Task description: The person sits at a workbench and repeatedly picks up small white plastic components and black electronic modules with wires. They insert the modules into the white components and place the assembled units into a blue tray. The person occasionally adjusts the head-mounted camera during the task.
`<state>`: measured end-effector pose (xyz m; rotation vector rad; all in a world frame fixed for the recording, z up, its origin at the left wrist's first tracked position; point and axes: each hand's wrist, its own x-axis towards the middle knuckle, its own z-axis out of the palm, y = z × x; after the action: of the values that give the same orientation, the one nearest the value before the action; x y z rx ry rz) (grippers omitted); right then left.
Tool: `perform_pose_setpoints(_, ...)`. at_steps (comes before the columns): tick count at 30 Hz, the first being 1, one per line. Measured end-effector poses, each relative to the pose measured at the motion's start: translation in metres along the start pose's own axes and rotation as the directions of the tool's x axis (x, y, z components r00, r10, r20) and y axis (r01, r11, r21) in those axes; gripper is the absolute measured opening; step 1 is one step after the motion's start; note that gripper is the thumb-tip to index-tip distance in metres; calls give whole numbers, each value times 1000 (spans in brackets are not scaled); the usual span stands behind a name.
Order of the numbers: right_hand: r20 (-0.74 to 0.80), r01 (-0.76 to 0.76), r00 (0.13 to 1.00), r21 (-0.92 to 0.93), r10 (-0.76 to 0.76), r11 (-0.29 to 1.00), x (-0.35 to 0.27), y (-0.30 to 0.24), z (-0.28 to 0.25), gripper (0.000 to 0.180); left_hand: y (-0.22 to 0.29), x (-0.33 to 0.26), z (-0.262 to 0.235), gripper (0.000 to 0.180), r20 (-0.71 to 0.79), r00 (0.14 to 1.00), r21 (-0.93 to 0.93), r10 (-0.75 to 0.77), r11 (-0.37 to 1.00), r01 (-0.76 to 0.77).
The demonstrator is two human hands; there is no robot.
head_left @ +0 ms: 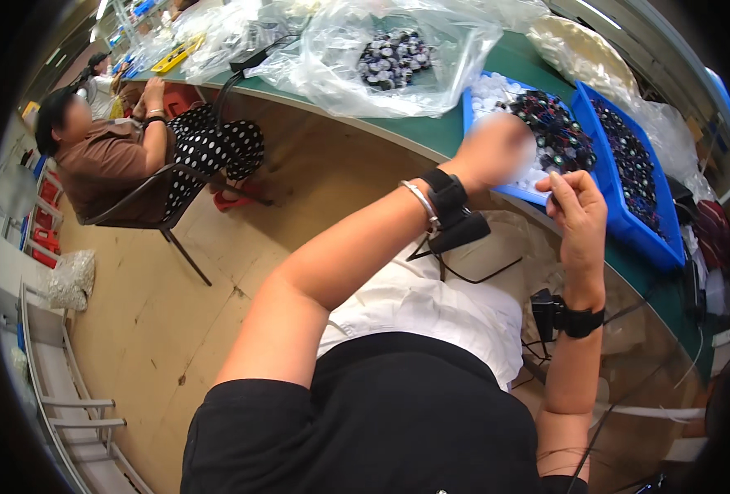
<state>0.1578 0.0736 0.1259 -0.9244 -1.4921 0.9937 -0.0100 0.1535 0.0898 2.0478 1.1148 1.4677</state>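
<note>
Where the green bench top [431,132] runs left of and beyond the left fingers, a clear plastic bag [324,70] lies spread, holding a heap of dark and pale small parts [394,59], well apart from both hands. Next, the left hand [492,152] reaches over the near edge of a blue plastic tray [467,111]. Its fingertips are blurred and overlap the tray contents; whether they grip anything cannot be told.

Small white caps [492,90] lie in that tray just beyond the left fingers and, in part, between the two hands. Small dark wired parts [554,119] form a tangled pile immediately right of the left fingers — beyond the right fingertips and slightly to their left. The left hand is judged the nearer to this pile. The pile has no clear long axis; the tray's own runs from far left to near right.

The right hand [579,202] stands by the tray's near right corner, fingers curled, thumb drawn toward the forefinger — a small item between them can be neither confirmed nor excluded. Right of these fingers, a second blue tray [645,235] lies roughly parallel, filled with similar dark parts [628,156].
</note>
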Motion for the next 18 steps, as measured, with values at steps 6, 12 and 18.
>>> perform_pose_setpoints(6, 11, -181, 983, 88, 181, 979, -15, 3, 9, 11, -4, 7, -7, 23, -12, 996, -190, -92, 978, 88)
perform_pose_setpoints(12, 40, -89, 996, 123, 85, 988, -26, 14, 7, 12, 28, -5, -24, 26, 9, 956, -506, -294, 823, 258)
perform_pose_setpoints(18, 26, -16, 1000, 220, 11, 975, -68, 18, 14, 10, 63, -100, -34, 27, 293, 861, -850, -416, 300, 434)
